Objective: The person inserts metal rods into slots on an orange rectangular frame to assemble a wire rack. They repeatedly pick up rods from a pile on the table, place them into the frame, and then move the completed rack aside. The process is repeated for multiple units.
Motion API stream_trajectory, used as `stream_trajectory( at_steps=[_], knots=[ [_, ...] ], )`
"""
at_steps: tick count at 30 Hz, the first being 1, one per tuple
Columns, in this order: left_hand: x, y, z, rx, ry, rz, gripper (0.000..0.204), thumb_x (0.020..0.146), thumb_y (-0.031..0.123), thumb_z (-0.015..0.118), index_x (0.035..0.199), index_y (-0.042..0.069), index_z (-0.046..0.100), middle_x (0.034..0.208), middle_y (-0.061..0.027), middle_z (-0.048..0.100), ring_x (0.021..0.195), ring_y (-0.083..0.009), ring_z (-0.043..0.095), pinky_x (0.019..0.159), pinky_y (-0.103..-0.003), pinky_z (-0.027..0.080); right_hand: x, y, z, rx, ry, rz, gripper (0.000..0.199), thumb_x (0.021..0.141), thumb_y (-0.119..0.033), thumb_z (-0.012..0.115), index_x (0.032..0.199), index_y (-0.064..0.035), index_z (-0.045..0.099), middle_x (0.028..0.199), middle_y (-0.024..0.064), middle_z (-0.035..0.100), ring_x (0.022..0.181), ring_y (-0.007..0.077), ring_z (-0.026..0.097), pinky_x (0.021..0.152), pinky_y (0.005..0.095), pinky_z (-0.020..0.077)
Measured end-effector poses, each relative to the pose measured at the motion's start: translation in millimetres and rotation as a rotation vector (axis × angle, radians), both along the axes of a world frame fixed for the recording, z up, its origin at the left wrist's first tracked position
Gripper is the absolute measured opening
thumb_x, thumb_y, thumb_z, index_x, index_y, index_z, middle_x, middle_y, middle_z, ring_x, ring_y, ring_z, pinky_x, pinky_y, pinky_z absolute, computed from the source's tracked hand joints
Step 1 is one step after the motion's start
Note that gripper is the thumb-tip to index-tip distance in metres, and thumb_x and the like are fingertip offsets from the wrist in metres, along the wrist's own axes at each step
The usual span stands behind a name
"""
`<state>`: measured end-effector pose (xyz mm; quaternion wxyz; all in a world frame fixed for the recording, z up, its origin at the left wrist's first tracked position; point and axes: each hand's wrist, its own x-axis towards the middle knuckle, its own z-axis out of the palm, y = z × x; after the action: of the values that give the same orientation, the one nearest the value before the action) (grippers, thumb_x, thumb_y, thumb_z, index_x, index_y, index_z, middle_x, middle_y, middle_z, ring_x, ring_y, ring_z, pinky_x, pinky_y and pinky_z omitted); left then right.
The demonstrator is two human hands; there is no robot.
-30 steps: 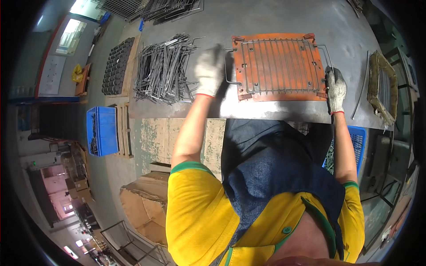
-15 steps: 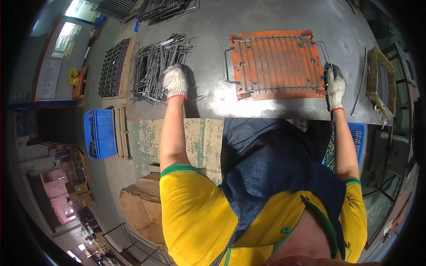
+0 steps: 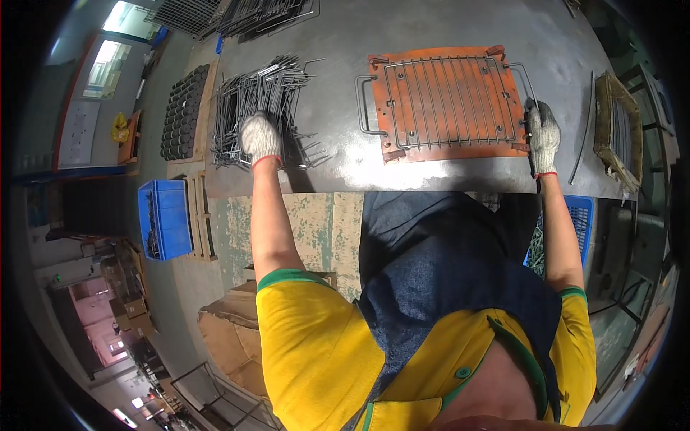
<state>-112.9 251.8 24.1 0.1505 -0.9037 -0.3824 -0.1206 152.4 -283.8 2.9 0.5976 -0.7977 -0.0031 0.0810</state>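
My left hand, in a white knit glove with a red cuff, is over the near part of a heap of bent metal rods. Its fingertips are hidden among the rods. To the right, a wire rack of parallel bars lies on an orange jig plate with small blocks at its corners. A U-shaped wire handle sits at the rack's left side. My right hand, gloved too, is closed round the lower end of a matching wire handle at the right side.
All this rests on a grey metal table. More wire parts lie at its far left. A worn box of rods and a thin curved strip are at the right. A blue bin stands left of the table.
My left hand has moved left and slightly nearer to me over the rod heap. My right hand stays at the right handle, and the rack and plate look unchanged.
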Motion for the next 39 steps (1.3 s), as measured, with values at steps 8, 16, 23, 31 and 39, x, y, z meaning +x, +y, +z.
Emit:
stream_trajectory(
  at_steps=[8,16,23,31,39],
  knots=[
    [0.8,4.2,33.8,-0.379,-0.102,0.095,0.035,0.085,0.034,0.065,0.097,0.003,0.075,0.094,-0.0226,0.072,0.088,-0.0384,0.07,0.079,-0.046,0.056,4.3,-2.4,-6.2,0.001,0.007,0.029,0.041,0.099,-0.035,0.056,0.129,-0.0071,0.057,0.086,0.0086,0.064,0.055,0.0155,0.058,0.044,0.035,0.0582],
    [-6.1,29.3,48.6,-0.752,-0.359,0.079,0.038,0.084,0.033,0.068,0.106,0.003,0.074,0.088,-0.0161,0.074,0.079,-0.0262,0.071,0.075,-0.038,0.054,-3.4,2.0,6.6,-0.005,0.012,0.009,0.037,0.1,-0.033,0.053,0.125,-0.0063,0.059,0.083,0.0113,0.064,0.058,0.0198,0.063,0.048,0.0377,0.0606],
    [15.0,10.1,23.4,-0.274,0.149,0.034,0.036,0.085,0.036,0.063,0.104,0.007,0.074,0.105,-0.0211,0.071,0.1,-0.0387,0.068,0.089,-0.048,0.053,11.0,-6.6,-15.1,-0.129,-0.11,0.048,0.037,0.1,-0.033,0.052,0.125,-0.0064,0.059,0.084,0.0111,0.066,0.058,0.0195,0.064,0.048,0.037,0.0603],
    [16.9,30.0,24.0,-0.277,0.255,0.071,0.042,0.084,0.043,0.063,0.103,0.007,0.074,0.107,-0.0218,0.07,0.101,-0.0395,0.067,0.09,-0.048,0.053,13.1,-6.4,-16.6,-0.051,-0.057,0.065,0.04,0.099,-0.036,0.056,0.128,-0.0077,0.057,0.087,0.009,0.062,0.056,0.0162,0.058,0.046,0.0365,0.0602],
    [24.1,17.5,37.7,-0.299,0.413,0.115,0.037,0.081,0.033,0.068,0.106,0.007,0.074,0.112,-0.0211,0.07,0.106,-0.038,0.067,0.091,-0.047,0.054,11.8,-7.0,-17.2,-0.036,-0.024,0.056,0.041,0.099,-0.037,0.056,0.128,-0.0079,0.057,0.086,0.009,0.062,0.057,0.0157,0.058,0.047,0.0374,0.0609]
  ],
)
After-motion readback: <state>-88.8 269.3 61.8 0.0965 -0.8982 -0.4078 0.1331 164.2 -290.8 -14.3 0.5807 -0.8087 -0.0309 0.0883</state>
